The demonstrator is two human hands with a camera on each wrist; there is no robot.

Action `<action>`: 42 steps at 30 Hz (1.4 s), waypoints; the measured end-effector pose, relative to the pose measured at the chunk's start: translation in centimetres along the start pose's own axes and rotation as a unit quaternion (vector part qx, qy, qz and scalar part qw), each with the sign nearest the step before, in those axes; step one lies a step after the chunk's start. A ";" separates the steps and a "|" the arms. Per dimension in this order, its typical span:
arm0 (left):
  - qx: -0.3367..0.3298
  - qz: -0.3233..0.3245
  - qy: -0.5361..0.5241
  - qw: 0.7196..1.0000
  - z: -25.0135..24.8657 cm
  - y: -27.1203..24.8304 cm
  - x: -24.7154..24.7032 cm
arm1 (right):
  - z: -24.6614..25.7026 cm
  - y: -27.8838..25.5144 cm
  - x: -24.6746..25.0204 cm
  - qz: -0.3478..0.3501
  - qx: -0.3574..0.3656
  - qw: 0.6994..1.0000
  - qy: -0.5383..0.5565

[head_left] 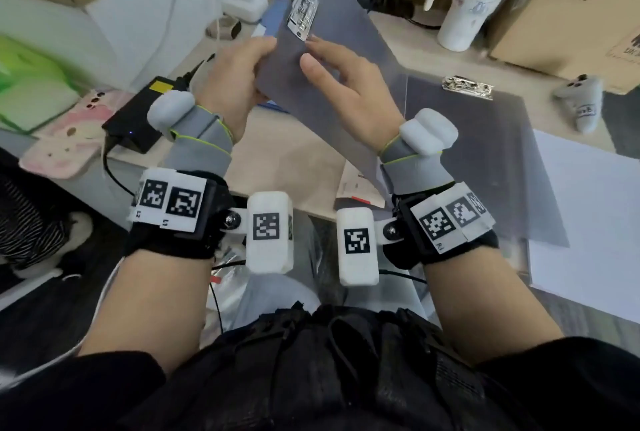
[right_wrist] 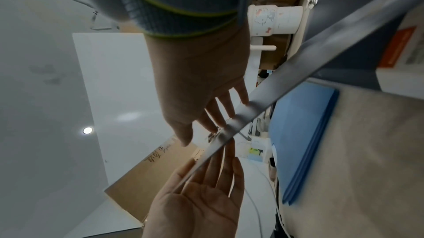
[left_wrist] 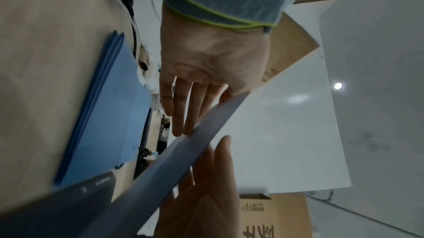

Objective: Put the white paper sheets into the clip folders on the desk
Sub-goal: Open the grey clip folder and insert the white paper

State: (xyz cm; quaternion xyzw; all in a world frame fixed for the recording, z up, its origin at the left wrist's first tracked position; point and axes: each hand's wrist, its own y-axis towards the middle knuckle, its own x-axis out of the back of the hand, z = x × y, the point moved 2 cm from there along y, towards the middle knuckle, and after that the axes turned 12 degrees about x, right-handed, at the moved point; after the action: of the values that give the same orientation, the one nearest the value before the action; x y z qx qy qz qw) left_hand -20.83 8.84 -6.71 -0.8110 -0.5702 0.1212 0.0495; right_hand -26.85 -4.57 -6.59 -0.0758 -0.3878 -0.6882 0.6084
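A grey clip folder (head_left: 339, 14) is held up off the desk, tilted, with its metal clip (head_left: 303, 11) at the top. My left hand (head_left: 239, 80) pinches its left edge, thumb in front and straight fingers (left_wrist: 181, 107) behind. My right hand (head_left: 346, 84) lies on the front face with straight fingers, their tips touching just below the clip. In the wrist views the folder (right_wrist: 298, 66) runs edge-on between both hands. A second grey clip folder (head_left: 485, 160) lies flat on the desk to the right. White paper sheets (head_left: 588, 222) lie beside it.
Blue folders (left_wrist: 110, 106) are stacked on the desk behind the held folder. A white tumbler (head_left: 464, 4) and a cardboard box (head_left: 571, 7) stand at the back right, with a grey plush toy (head_left: 581, 104) near them. A black power brick (head_left: 138, 118) sits to the left.
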 end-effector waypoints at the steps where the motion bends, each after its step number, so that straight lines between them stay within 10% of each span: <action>1: 0.004 -0.022 0.014 1.000 0.2 0.1 0.7 | -0.2 0.2 -0.4 0.010 -0.010 1.000 -0.014; 14: 0.150 -0.072 0.196 0.966 4.6 4.4 5.2 | -5.7 1.7 -2.0 0.075 -0.199 0.971 -0.110; 24: 0.189 -0.116 0.264 0.939 5.4 7.9 4.4 | -12.7 1.4 0.4 0.082 -0.397 0.891 -0.203; 42: 0.216 -0.155 0.155 0.952 7.9 9.8 5.2 | -15.9 0.7 -0.7 0.144 -0.431 0.867 -0.204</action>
State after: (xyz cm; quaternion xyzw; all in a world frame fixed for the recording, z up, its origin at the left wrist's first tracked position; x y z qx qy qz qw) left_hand -12.19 9.90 -17.23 -0.6917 -0.6343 0.1049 0.3291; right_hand -20.18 -13.96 -17.66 -0.5241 -0.1534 -0.6608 0.5149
